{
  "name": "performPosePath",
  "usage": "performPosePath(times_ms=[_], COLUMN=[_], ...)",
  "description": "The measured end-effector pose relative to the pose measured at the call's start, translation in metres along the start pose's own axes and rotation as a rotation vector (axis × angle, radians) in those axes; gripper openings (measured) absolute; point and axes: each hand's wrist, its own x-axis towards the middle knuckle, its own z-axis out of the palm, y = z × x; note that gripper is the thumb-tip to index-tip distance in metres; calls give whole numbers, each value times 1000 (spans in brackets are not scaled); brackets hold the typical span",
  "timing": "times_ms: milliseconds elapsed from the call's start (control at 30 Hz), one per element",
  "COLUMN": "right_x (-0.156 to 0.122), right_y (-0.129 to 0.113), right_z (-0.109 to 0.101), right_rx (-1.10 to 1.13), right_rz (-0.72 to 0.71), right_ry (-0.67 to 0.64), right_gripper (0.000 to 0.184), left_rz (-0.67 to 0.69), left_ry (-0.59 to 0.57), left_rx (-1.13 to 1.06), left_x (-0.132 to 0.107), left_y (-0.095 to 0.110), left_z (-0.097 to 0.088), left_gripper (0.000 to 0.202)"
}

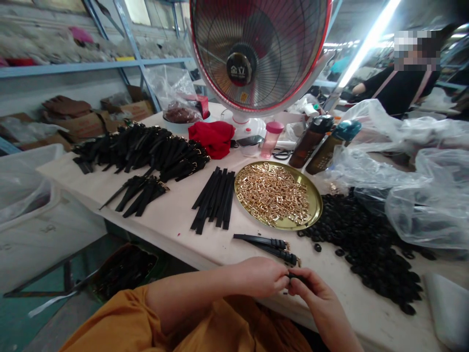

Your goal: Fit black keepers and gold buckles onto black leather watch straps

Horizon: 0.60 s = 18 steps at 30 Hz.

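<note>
One small dark piece (295,276), mostly hidden tbh, is pinched between the fingertips of the left hand (266,277) and right hand (319,293) by the edge of the table (216,247). Two black buckled straps (263,240) are laid just past them, with gold fittings (274,193) heaped on a round tray (315,215) nearby.

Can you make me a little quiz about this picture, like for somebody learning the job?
1. In the picture, which side of the round tray are the loose black rings on: A) left, B) right?
2. True or false: the red cloth lies in the tray.
3. Light or dark? The left hand and right hand meet at a small piece that is ___.

Key: 1 B; 2 false; 3 dark.
</note>
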Motion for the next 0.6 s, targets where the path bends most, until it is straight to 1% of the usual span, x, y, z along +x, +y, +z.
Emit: performPosePath(times_ms=[67,100,133,167,233,300,333,367,433,467,500,567,600], right_x=[6,8,10,11,14,20,25,32,54,67,81,109,122], right_y=[-2,-4,-5,-6,-9,-11,-13,-15,-22,-26,-31,-39,-41], right_z=[-1,0,3,8,20,29,29,26,13,5,-3,-13,-15], right_rx=[69,120,177,234,320,321,273,181,-152,-378,-658,-827,-889], right_rz=[15,21,24,24,21,6,-18,-63,-217,-325,-422,-470,-482], right_ry=[30,50,67,70,25,-41,-57,-47,34,105,157,180,179], right_gripper=[34,33,32,30,28,29,31,33,34,33,30,18,12], left_rz=[-3,-9,-16,-20,-37,-59,-62,-61,-62,-72,-90,-130,-141], left_ry=[-58,-61,-35,18,169,283,322,361,435,471,497,507,500], left_rx=[-213,-289,-332,-342,-341,-423,-477,-528,-611,-647,-691,-788,-828], left_x=[-1,-1,-1,-1,1,5,7,9,13,15,17,20,21], left_y=[-4,-6,-7,-8,-10,-13,-16,-20,-28,-32,-35,-40,-41], left_z=[-2,-2,-2,-2,0,1,1,0,-4,-5,-7,-8,-8], left_gripper=[34,39,44,47,48,48,46,45,39,36,33,29,27])
